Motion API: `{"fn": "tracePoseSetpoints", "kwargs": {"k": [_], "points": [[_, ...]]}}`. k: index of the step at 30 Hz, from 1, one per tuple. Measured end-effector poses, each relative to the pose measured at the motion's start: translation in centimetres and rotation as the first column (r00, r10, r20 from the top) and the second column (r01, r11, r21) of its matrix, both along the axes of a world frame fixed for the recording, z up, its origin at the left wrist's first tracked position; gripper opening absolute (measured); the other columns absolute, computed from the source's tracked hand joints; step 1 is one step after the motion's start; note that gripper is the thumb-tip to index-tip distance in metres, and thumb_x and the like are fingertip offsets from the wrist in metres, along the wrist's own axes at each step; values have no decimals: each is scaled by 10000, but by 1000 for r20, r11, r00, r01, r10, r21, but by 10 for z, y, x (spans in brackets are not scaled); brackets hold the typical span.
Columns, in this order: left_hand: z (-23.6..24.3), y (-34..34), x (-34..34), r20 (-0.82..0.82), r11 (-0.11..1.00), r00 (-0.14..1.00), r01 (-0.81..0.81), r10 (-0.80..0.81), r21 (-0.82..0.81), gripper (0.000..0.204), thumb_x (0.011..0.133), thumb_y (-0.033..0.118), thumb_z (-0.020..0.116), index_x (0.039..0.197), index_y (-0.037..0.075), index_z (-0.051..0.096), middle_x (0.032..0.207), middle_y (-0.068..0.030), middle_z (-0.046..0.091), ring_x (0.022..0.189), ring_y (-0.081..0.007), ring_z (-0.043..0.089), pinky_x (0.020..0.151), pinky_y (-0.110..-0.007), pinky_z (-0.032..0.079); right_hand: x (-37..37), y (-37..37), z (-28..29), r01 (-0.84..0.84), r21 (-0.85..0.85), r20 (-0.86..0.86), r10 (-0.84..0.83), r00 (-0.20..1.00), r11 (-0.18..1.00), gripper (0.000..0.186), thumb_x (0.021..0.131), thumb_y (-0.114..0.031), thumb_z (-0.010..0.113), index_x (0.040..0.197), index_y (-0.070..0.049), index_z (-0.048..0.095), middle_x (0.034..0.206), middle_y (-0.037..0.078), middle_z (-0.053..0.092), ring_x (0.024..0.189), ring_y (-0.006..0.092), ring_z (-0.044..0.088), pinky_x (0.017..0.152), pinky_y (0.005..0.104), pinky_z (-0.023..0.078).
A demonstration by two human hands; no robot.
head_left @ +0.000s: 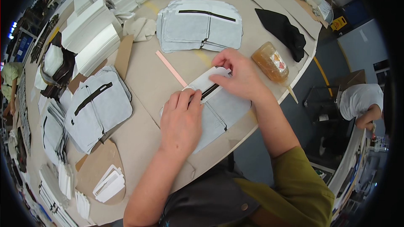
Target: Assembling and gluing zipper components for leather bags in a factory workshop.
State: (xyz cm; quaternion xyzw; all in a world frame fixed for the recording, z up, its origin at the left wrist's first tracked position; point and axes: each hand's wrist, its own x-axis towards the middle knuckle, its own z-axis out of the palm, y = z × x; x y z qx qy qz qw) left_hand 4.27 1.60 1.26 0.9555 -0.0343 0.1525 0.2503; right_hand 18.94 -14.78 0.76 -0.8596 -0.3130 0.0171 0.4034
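Note:
A pale grey fabric panel with a black zipper slot lies at the table's front edge, under both my hands. My left hand has its fingers bent and close together at the left end of the slot, gripping the panel there. At the slot's other end, my right hand is closed, thumb and curled fingers on the panel's white upper border. Part of the zipper is covered by my fingers. A pink strip lies on the table just beyond my left hand.
Beyond my hands lies a stack of zippered panels. An amber squeeze bottle with a nozzle lies right, near a black cloth. More panels and a brown card with white frames are left. Another person sits far right.

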Motion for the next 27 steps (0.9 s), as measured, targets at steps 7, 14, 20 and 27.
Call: {"fn": "tracePoseSetpoints", "kwargs": {"k": [7,14,20,27], "points": [[-3,-1,0,-13,999,1000,-27,27,23,324,875,30,704,1198,13,719,1234,-101,643,1140,-305,601,977,-423,502,5,-17,8,188,86,-239,-163,957,978,327,770,-89,800,1060,-61,652,912,24,632,718,121,520,688,287,504],[-1,2,2,-16,1000,1000,-5,5,22,316,874,8,695,1188,19,731,1240,-114,657,1133,-313,605,976,-418,507,8,-16,-2,145,71,-180,-130,975,987,274,796,-39,780,1046,-57,670,885,-42,620,728,63,474,663,230,452],[1,3,3,-5,1000,1000,-3,3,-8,292,869,-9,694,1157,7,740,1217,-125,669,1098,-319,616,957,-416,515,7,-15,-1,149,84,-235,-125,964,985,133,836,-14,725,965,-36,703,812,-49,623,708,46,497,633,224,447],[-6,5,3,4,1000,1000,4,-4,10,287,883,61,686,1163,22,731,1237,-80,651,1123,-280,598,926,-410,491,8,-16,0,168,83,-304,-136,943,982,118,851,-3,712,968,-15,721,790,-52,626,707,29,521,621,210,451]]}}
